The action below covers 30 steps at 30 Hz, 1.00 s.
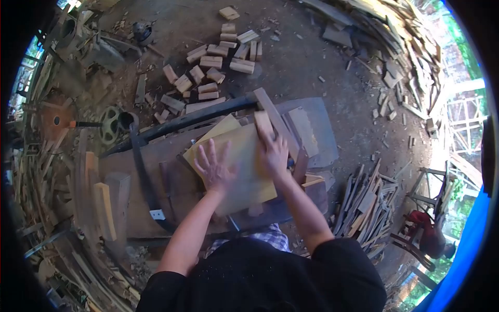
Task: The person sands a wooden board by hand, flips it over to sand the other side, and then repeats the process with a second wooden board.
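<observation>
A flat yellowish sheet point(252, 179) lies across the workbench in front of me, over another yellowish piece point(223, 126) that sticks out at its far left. My left hand point(213, 169) is spread over the left part of the sheet, fingers apart and holding nothing; slight blur hides how firmly it touches. At the sheet's right edge my right hand point(274, 156) grips a short wooden block point(263, 125), whose far end shows beyond the fingers. Just right of that hand, a long narrow board point(278, 122) lies slantwise.
Under these pieces is the workbench point(140, 200), with a dark curved bar point(143, 177) on its left. Cut wooden blocks point(210, 61) are scattered on the floor beyond. Thin offcuts point(364, 208) are heaped at right. A person in red point(431, 236) is at far right.
</observation>
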Available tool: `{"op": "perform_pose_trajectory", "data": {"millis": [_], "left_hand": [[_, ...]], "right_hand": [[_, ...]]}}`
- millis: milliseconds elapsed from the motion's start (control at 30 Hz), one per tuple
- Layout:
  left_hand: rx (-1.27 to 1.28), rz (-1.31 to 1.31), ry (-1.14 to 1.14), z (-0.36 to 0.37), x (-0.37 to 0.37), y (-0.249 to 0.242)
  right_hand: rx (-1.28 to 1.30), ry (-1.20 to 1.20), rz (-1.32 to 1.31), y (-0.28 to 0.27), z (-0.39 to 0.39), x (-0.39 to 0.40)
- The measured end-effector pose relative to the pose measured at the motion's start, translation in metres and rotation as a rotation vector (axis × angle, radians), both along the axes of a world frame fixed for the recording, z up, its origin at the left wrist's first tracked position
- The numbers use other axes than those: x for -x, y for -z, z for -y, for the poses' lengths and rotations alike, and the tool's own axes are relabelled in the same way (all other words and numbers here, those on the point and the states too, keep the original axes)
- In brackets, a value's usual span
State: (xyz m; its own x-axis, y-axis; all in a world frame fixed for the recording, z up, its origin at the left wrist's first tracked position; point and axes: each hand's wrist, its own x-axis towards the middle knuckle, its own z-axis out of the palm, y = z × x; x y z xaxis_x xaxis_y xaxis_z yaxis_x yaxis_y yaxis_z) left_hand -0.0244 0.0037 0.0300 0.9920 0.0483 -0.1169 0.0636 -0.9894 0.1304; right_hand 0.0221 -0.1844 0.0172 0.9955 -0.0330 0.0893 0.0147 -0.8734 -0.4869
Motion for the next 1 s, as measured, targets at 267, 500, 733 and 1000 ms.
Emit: {"op": "perform_pose_trajectory", "data": {"millis": [267, 500, 733, 1000], "left_hand": [[0.085, 0.109, 0.015, 0.007, -0.007, 0.029], [0.042, 0.0, 0.023, 0.016, -0.015, 0.008], [0.035, -0.038, 0.034, 0.014, -0.017, 0.001], [-0.014, 0.001, -0.033, 0.018, -0.018, 0.009]], "right_hand": [[-0.319, 0.001, -0.117, -0.047, 0.003, 0.059], [-0.282, 0.009, 0.024, -0.003, -0.019, -0.076], [-0.305, 0.01, -0.103, -0.019, 0.006, 0.016], [-0.283, -0.069, -0.042, 0.005, -0.014, -0.075]]}}
